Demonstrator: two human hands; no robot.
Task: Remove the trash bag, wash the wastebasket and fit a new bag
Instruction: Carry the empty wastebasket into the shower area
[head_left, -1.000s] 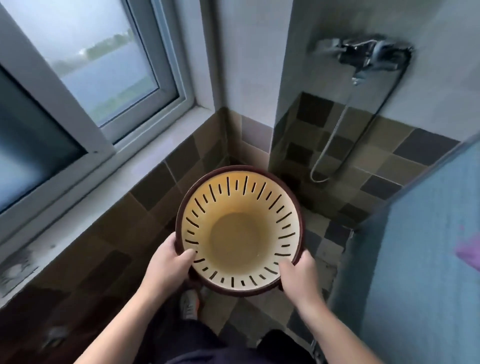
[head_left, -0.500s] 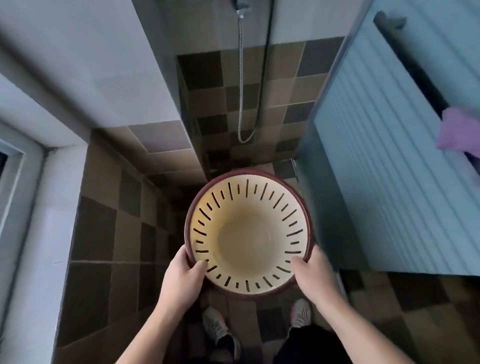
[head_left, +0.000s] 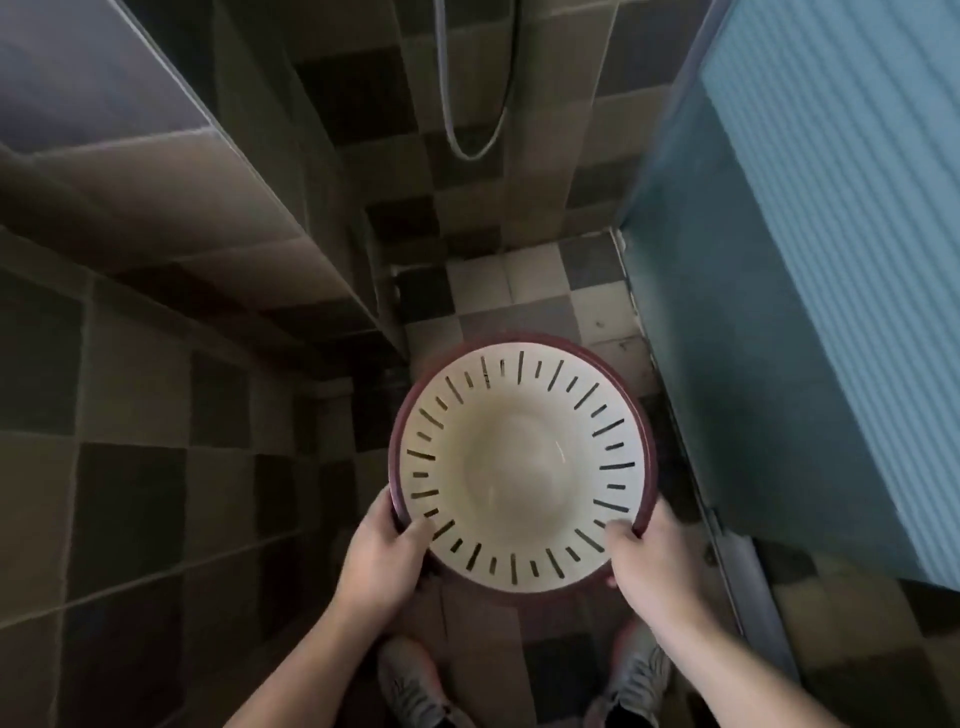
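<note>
The wastebasket (head_left: 522, 462) is round and cream inside, with dark slits around its wall and a dark red rim. I look straight down into it; it holds no bag and a little water seems to lie at its bottom. My left hand (head_left: 382, 558) grips the near left rim, thumb inside. On the near right rim sits my right hand (head_left: 652, 564), gripping it the same way. The basket hangs above the floor in front of me.
Brown and beige checkered tiles cover the wall on the left (head_left: 130, 467) and the floor (head_left: 519, 291). A shower hose (head_left: 475, 140) loops down the far wall. A blue ribbed door (head_left: 831, 291) stands close on the right. My two shoes (head_left: 415, 686) are below the basket.
My view has swung from the window and shower tap down towards the floor and the blue door. Both hands kept their grip on the basket's rim.
</note>
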